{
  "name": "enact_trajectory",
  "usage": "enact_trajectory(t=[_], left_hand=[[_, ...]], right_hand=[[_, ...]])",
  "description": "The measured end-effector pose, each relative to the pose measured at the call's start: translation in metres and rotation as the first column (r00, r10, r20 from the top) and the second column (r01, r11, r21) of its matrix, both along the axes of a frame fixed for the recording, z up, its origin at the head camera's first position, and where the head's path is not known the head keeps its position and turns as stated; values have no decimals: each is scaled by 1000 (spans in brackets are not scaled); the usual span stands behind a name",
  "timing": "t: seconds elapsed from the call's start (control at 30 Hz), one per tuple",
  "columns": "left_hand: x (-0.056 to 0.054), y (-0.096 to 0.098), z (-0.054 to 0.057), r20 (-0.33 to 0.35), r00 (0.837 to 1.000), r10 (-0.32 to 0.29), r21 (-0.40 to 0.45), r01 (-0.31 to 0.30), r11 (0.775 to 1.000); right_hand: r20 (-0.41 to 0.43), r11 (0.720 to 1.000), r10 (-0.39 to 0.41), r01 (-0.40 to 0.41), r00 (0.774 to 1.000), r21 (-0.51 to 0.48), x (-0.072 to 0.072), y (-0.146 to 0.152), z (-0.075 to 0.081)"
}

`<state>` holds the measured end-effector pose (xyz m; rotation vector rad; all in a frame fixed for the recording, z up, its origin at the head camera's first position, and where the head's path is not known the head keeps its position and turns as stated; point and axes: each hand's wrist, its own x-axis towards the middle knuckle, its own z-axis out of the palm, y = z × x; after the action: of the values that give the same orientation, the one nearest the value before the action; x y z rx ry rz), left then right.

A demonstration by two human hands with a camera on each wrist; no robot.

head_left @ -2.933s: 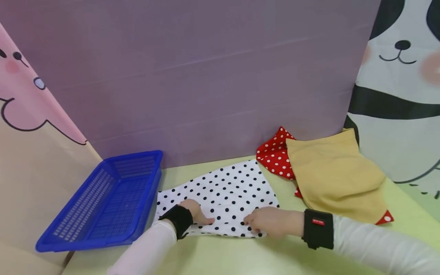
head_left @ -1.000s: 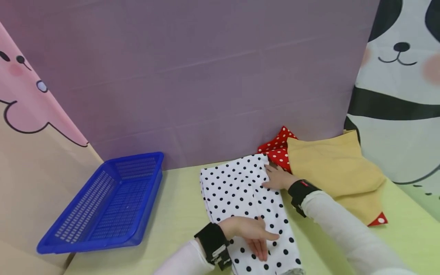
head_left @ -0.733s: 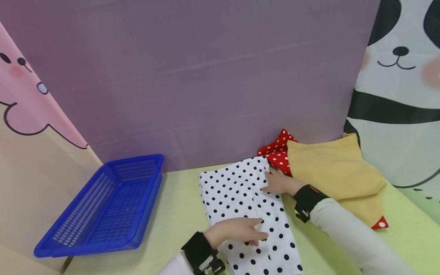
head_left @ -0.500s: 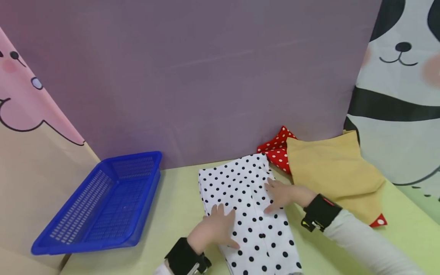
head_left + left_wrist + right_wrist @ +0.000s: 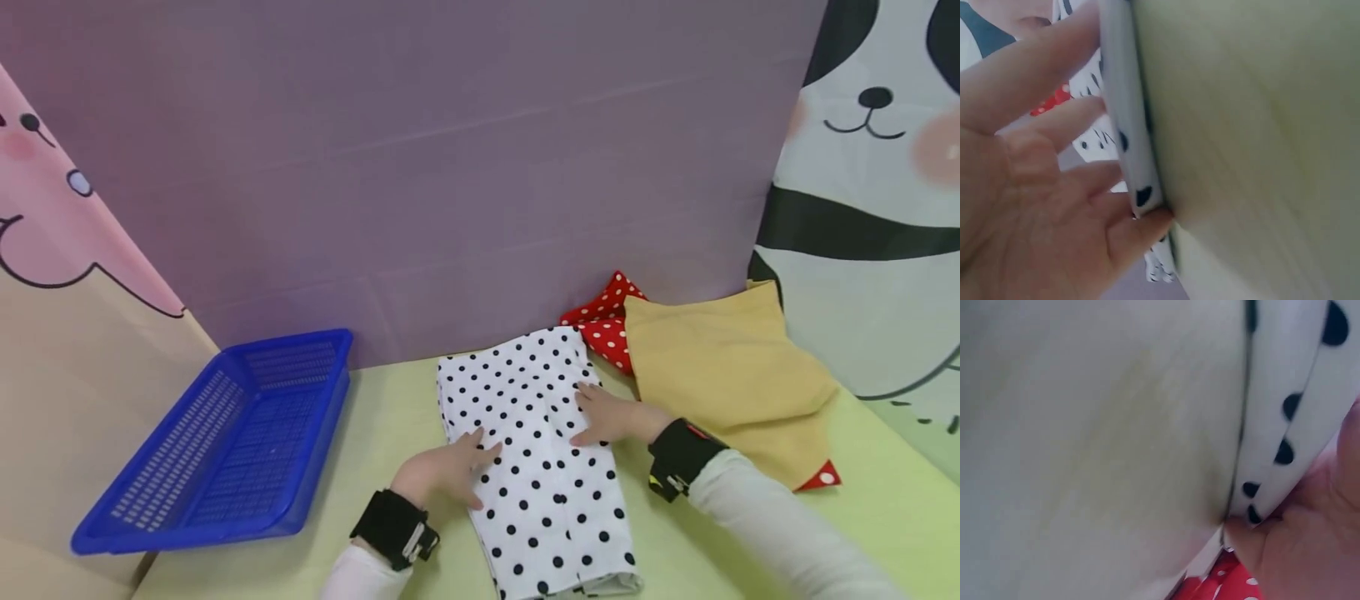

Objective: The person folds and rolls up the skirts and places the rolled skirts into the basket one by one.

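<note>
A white cloth with black dots [image 5: 536, 467] lies folded into a long strip on the pale green table, its layers showing at the near end. At its left edge my left hand [image 5: 446, 471] has its fingers spread and touching the fabric. My right hand [image 5: 611, 417], also with fingers spread, rests on the right edge, higher up. In the left wrist view the fingers reach over the folded edge [image 5: 1125, 125] and the little finger is down by the table. The right wrist view has the layered side of the cloth [image 5: 1272, 425] beside the palm; most fingertips there are hidden.
A blue mesh basket [image 5: 262, 450] stands at the left with nothing in it. At the back right a yellow cloth [image 5: 727, 375] lies over a red cloth with white dots [image 5: 611, 337]. A purple backdrop [image 5: 450, 183] rises behind the table.
The dotted cloth was spread wide and is now folded into a narrower strip. My left hand has moved from its middle to the left edge; the right hand has slid slightly nearer.
</note>
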<state>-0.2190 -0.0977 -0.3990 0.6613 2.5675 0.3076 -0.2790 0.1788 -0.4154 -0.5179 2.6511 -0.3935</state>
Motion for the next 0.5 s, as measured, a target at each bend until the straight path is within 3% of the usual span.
enact_trajectory(t=[0.17, 0.3, 0.4, 0.5], left_hand=[[-11, -5, 2, 17, 999, 50, 79, -51, 996], [-3, -2, 9, -63, 992, 105, 88, -99, 991], [14, 2, 16, -162, 985, 59, 149, -34, 988], [35, 7, 25, -223, 973, -63, 227, 115, 967]], right_hand=[[-12, 999, 19, -19, 1000, -40, -10, 5, 6], [-55, 994, 38, -43, 998, -104, 2, 11, 18], [-105, 973, 86, -106, 991, -205, 30, 13, 34], [-157, 930, 191, -229, 969, -288, 63, 12, 50]])
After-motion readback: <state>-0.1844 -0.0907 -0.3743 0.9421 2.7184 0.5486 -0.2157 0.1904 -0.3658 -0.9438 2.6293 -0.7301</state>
